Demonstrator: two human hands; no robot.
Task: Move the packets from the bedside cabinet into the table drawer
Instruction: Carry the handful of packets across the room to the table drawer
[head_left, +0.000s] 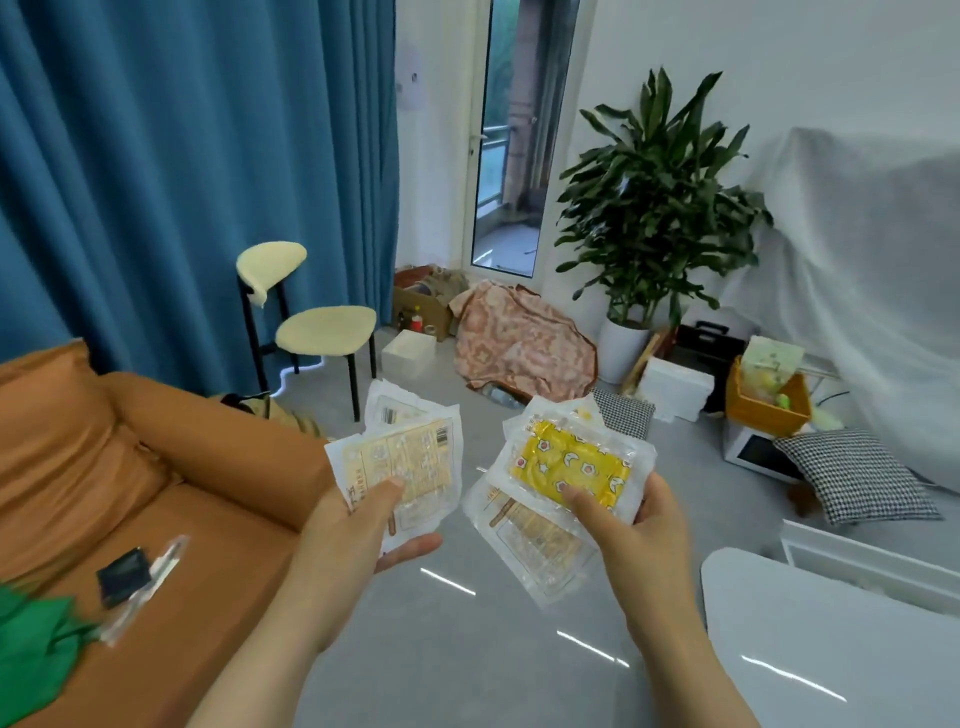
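The left hand (356, 545) curls its fingers round two pale see-through plastic packets (410, 457); at 3 o'clock, the right hand (641, 540) curls its fingers round a yellow star-print packet (566, 462) stacked on another see-through packet (535, 545)

Clear plastic packet with a pale printed back (410, 467), held in the left hand (353, 540): blocks of small print and a barcode at its upper right corner, too blurred to read.
Second clear packet (392, 408) behind it: barcode patch, unreadable.
Clear packet with a yellow patterned insert (571, 465), held in the right hand (634, 540): star and moon pictures, no legible letters.
Clear packet with a tan printed panel (537, 543) beneath it: framed print, blurred.
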